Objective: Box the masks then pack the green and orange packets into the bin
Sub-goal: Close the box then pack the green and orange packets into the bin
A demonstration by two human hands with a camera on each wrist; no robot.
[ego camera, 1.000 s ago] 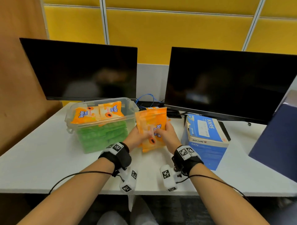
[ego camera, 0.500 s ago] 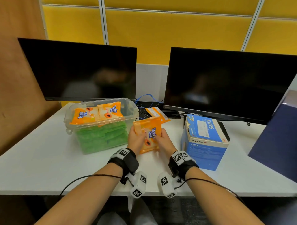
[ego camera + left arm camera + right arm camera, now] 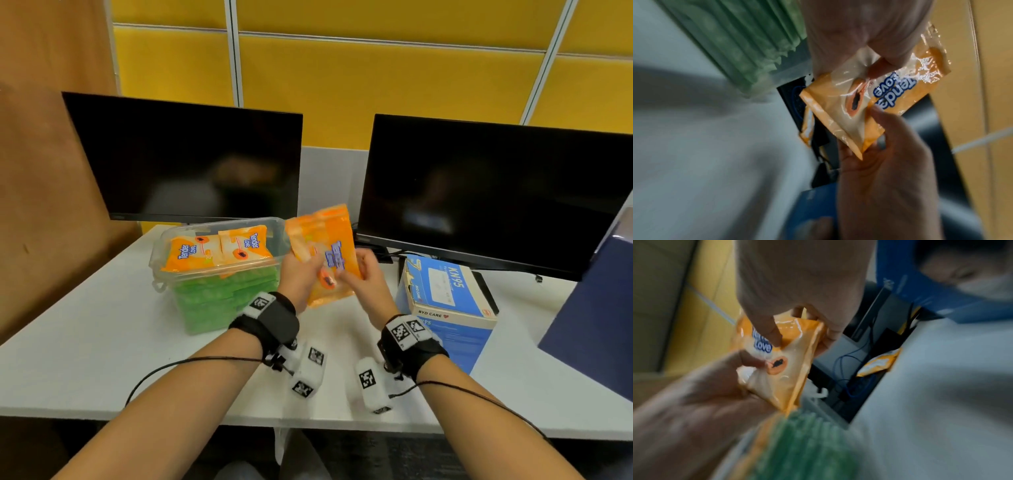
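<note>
We hold a stack of orange packets upright above the desk, lifted clear of its surface, between the clear plastic bin on our left and the blue mask box on our right. Our left hand grips the stack's left side, the thumb pressed on the front packet's face and the other fingers behind it. Our right hand pinches the stack's right side, thumb on the printed front and fingers curled round the back. Both hands are therefore closed on the same stack.

The bin stands near the desk's back-left part, just in front of the left monitor. Green packets fill its lower part in a packed row standing on edge, and two orange packets lie flat on top of them, at the rim. The held stack's upper left corner hangs beside the bin's right rim; we cannot tell whether it touches.

The mask box lies towards the desk's right side, in front of the right monitor, with its lid down. One more orange packet lies at the desk's back edge, among cables, seen from the right wrist.
</note>
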